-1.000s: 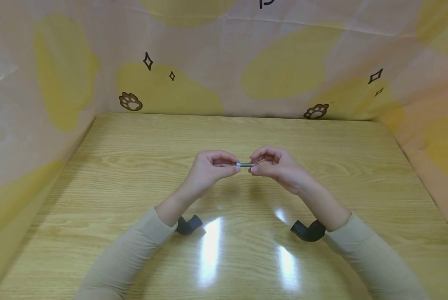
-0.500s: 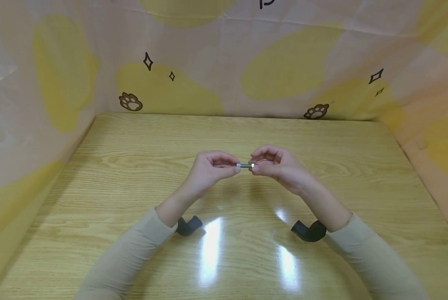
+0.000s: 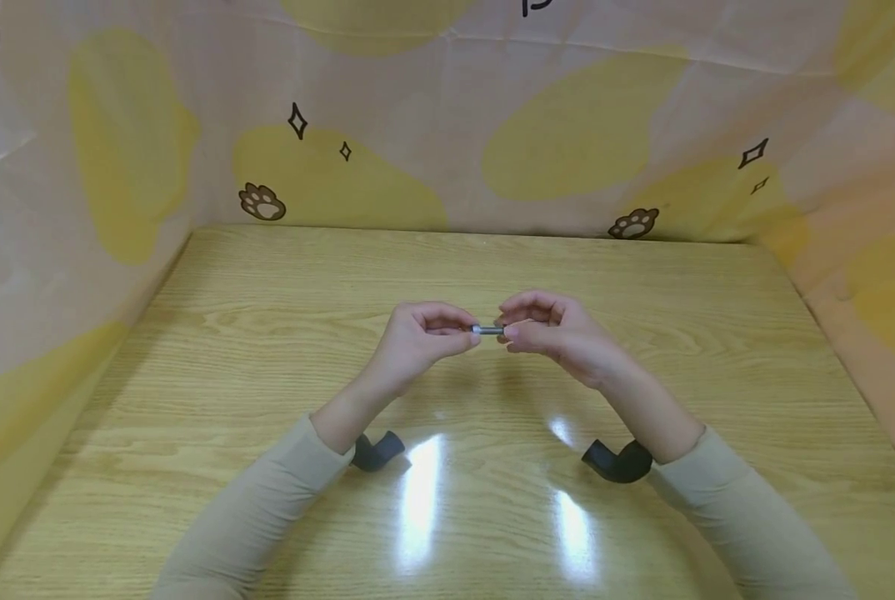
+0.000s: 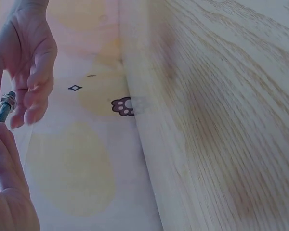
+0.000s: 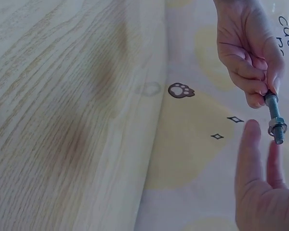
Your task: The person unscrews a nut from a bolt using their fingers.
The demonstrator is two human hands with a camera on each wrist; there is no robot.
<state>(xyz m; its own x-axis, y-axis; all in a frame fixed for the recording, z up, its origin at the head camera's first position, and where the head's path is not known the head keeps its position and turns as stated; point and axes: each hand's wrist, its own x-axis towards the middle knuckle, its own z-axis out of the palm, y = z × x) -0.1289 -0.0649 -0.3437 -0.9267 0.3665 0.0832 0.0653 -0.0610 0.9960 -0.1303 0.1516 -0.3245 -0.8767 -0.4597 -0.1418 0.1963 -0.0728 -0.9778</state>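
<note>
A metal bolt (image 3: 490, 330) is held level above the table, its head pinched between the thumb and fingers of my left hand (image 3: 427, 340). On its threaded shank sits a hex nut (image 5: 277, 122), with what looks like a washer against it, near the free end. My right hand (image 3: 560, 337) surrounds that end with thumb and fingers spread apart. In the right wrist view, gaps show between its straight fingers (image 5: 250, 154) and the nut. The head view hides the nut behind the right thumb.
Beneath both hands lies a wood-grain table (image 3: 282, 275) with bright light reflections near the front. A pale cloth (image 3: 447, 108) with yellow patches and paw prints hangs along the back and sides. Dark curved pieces (image 3: 618, 462) stick out by both wrists.
The thumb and fingers of my right hand have shifted and loosened about the nut end of the bolt. My left hand keeps its pinch in the same place.
</note>
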